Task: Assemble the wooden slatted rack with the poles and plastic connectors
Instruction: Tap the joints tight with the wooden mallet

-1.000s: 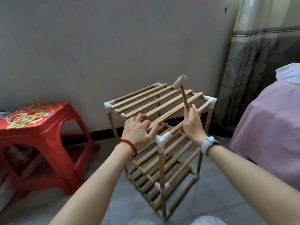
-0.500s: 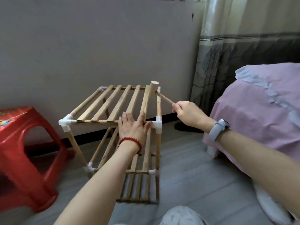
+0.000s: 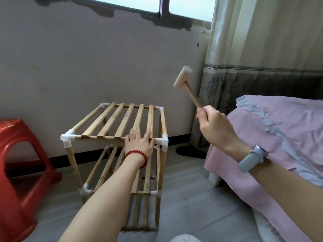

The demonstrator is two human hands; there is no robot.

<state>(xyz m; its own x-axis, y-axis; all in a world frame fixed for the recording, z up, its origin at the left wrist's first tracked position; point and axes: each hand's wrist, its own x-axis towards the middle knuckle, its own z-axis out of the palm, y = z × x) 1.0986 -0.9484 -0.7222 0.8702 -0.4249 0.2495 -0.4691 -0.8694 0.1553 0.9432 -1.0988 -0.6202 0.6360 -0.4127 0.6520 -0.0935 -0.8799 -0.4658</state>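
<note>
Rack [image 3: 120,135]: three slatted tiers joined by poles and white connectors, standing on the grey floor [image 3: 188,198] at frame centre, in front of the wall. Left hand [image 3: 139,144]: fingers straight, palm pressed flat on the top tier's front rail, just beside the front-right connector [image 3: 163,142]; red bead bracelet at the wrist. Right hand [image 3: 215,126]: at 3 o'clock of the rack and above it, fingers curled round the handle of a wooden mallet [image 3: 183,76], whose head is raised toward 11 o'clock, clear of the rack. Red stool [image 3: 22,163] at 9 o'clock; pink-sheeted bed [image 3: 279,137] at 3 o'clock; curtain [image 3: 262,49] at 1 o'clock.
</note>
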